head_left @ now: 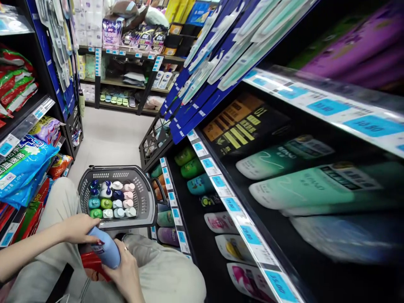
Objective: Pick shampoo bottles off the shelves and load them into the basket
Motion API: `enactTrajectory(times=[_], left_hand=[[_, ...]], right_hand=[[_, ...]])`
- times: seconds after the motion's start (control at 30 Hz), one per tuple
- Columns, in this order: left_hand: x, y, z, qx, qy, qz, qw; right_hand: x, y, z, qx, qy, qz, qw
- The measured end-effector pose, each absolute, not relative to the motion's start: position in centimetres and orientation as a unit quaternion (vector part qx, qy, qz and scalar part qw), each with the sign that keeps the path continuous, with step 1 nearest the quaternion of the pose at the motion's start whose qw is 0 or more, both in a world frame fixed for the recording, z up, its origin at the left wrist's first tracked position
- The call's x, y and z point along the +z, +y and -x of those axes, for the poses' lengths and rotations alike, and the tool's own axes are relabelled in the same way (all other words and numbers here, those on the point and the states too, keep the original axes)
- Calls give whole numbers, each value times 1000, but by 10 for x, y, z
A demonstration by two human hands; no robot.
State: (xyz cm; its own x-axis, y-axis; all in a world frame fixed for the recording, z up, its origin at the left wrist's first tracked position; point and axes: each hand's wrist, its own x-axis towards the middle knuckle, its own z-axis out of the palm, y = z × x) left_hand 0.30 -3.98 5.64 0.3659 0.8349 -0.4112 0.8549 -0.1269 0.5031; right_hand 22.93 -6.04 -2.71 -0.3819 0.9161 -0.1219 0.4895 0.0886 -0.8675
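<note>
Both my hands are on a light blue bottle (109, 251), tilted above my lap. My left hand (78, 229) grips its upper end, where the cap is hidden by the fingers. Around its lower end wrap the fingers of my right hand (121, 265), which wears a ring. Just beyond stands a grey shopping basket (145, 185) on the floor, with several capped bottles (118, 203) upright in rows inside. A red item (91, 265) lies beneath the blue bottle on my lap, partly covered.
Shelves of shampoo-like bottles (293, 185) with blue price tags (232, 205) rise close on the right. Bagged detergent (25, 168) fills the left shelves. Hanging packs (208, 54) jut out on the upper right. Pale floor (109, 134) runs to a far shelf with slippers (116, 100).
</note>
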Motion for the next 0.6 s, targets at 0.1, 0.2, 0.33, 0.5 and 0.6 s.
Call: enactTrajectory(times=[0.1, 0.2, 0.33, 0.5, 0.6], left_hand=[[40, -33, -9, -17, 573, -754, 321], [15, -20, -6, -20, 632, -722, 279], [-25, 6, 24, -18, 744, -626, 233], [-73, 36, 61, 1, 804, -552, 223], [-96, 51, 68, 15, 821, -520, 235]], right_hand=[[-29, -50, -229, 477, -656, 522, 264], [-30, -43, -255, 454, -627, 563, 290], [-47, -52, -307, 309, -611, 650, 329], [-90, -63, -320, 55, -771, 581, 256], [-98, -61, -312, -7, -783, 594, 186]])
